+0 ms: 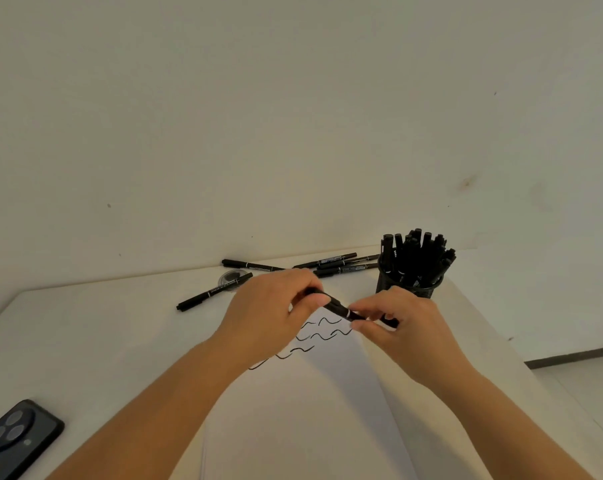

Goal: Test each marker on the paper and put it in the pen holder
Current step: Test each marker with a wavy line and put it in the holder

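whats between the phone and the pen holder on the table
In the head view, both hands holding a marker over the scribbled paper, between phone and pen holder.

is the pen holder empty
No, the pen holder is packed with upright black markers, while more loose markers lie on the table behind the hands.

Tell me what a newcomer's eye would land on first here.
First, the two hands at centre: the left hand and right hand hold one black marker between them above the paper with its wavy test lines. Next, the pen holder crammed with markers behind right, and loose markers by the wall.
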